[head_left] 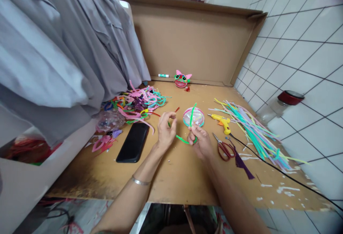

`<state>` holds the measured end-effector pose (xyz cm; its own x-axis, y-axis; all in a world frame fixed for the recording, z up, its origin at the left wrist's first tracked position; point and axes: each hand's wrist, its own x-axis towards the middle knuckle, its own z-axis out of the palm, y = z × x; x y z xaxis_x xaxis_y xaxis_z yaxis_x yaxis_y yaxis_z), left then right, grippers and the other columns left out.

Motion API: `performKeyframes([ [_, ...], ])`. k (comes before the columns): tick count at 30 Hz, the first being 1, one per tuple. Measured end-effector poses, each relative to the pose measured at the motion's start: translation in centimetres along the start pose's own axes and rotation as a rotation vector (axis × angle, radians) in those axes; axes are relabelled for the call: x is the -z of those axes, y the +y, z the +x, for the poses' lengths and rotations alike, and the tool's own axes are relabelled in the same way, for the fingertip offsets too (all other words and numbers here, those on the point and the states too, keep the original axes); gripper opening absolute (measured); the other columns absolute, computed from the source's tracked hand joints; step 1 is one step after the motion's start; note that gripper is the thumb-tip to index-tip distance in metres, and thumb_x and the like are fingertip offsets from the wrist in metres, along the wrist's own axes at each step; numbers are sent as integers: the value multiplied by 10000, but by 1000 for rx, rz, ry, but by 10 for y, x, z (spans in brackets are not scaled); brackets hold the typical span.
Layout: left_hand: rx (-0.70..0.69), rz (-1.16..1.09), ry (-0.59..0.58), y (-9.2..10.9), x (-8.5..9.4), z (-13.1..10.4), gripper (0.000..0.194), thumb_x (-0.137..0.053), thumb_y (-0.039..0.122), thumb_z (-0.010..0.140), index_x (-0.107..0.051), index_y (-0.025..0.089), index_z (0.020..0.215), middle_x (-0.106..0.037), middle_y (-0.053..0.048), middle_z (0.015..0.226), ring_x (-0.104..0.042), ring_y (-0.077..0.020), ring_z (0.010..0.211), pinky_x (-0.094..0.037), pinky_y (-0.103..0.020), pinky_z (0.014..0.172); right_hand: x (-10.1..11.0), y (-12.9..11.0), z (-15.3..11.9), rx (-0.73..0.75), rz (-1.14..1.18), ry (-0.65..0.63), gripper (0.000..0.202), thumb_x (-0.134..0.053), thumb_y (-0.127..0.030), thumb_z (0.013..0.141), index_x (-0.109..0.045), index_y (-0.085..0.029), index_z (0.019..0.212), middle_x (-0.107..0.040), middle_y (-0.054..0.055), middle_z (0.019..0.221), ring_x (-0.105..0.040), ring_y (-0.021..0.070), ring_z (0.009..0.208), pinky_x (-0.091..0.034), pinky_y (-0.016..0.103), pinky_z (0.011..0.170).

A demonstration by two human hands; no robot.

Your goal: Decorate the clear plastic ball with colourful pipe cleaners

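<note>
My right hand (199,140) is closed on a bright green pipe cleaner (192,115). One stretch of it stands up above the fingers, and a curved green stretch shows to their left. Just left of it, my left hand (166,128) is curled, with a small dark green bit showing by its fingers; whether it grips that bit is unclear. Beyond my right hand lies a round clear piece with a pink and teal rim (200,114), partly behind the upright green stretch.
A phone (133,142) and tangled pipe cleaners (144,98) lie left. Scissors (224,150), a purple tassel (243,163), a yellow glue gun (223,122) with black cord and straight pipe cleaners (252,130) lie right. A colourful animal face (181,79) sits by the cardboard wall (187,40).
</note>
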<state>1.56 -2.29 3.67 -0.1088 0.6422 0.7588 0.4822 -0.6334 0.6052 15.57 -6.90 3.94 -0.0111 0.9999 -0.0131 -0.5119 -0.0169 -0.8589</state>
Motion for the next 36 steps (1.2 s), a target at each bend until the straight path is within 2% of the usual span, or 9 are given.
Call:
performKeyframes([
  [2,18,-107,21,-1,-1,-1,77,-564,218,842,-603,170,889,-612,-55,894,-589,-156,855,-502,-274,728,1,0,0,-20,20,-10,337,-763,-447,666,-596,-162,735,-440,-96,435,-395,50,358,-260,216,431],
  [7,116,-365,-35,1,-4,-5,140,-486,197,890,-612,159,940,-614,-97,1076,-639,-115,739,-558,-233,575,4,1,1,-87,62,-86,295,-737,-419,717,-604,-160,765,-426,-111,422,-323,27,322,-230,213,421],
  [11,-20,-257,11,3,1,0,277,-383,41,824,-618,172,890,-600,-95,1142,-617,-169,1037,-558,-354,852,4,1,1,-123,66,-100,309,-745,-428,714,-613,-153,763,-432,-108,427,-322,20,329,-206,208,414],
  [13,-55,-184,7,4,5,2,301,-381,8,770,-612,176,864,-625,-81,1074,-614,-166,1028,-522,-373,904,3,-1,0,-149,79,-110,319,-755,-434,704,-612,-155,757,-431,-111,422,-313,18,322,-208,206,414],
  [17,-126,-121,-68,11,11,2,154,-510,88,787,-613,170,867,-669,-57,865,-631,-174,866,-511,-340,800,1,-3,-1,-172,108,-136,322,-767,-430,695,-605,-157,750,-432,-118,409,-293,13,309,-240,202,423],
  [24,-371,-42,-247,19,11,2,84,-610,214,836,-686,185,858,-689,-50,811,-614,-154,764,-469,-312,747,2,0,0,-137,82,-193,332,-694,-431,777,-470,-202,695,-411,-122,384,-274,32,301,-218,206,413],
  [31,-364,-7,-372,9,13,6,256,-470,221,901,-683,207,1042,-550,-129,1299,-580,-191,979,-474,-355,853,1,-2,-2,-58,-70,-204,270,-655,-432,790,-505,-207,784,-406,-128,382,-241,40,308,-164,200,395],
  [33,-357,6,-436,10,15,7,245,-444,225,910,-678,197,976,-585,-125,1253,-584,-198,984,-465,-360,868,1,-3,-2,-52,-93,-187,283,-660,-444,782,-530,-193,765,-385,-126,385,-236,33,317,-165,200,403],
  [36,-292,-36,-511,12,16,6,243,-413,226,922,-650,180,895,-672,-93,941,-603,-175,844,-472,-313,794,4,-4,0,-47,-91,-143,319,-685,-467,752,-564,-173,743,-343,-131,391,-216,22,323,-167,208,412],
])
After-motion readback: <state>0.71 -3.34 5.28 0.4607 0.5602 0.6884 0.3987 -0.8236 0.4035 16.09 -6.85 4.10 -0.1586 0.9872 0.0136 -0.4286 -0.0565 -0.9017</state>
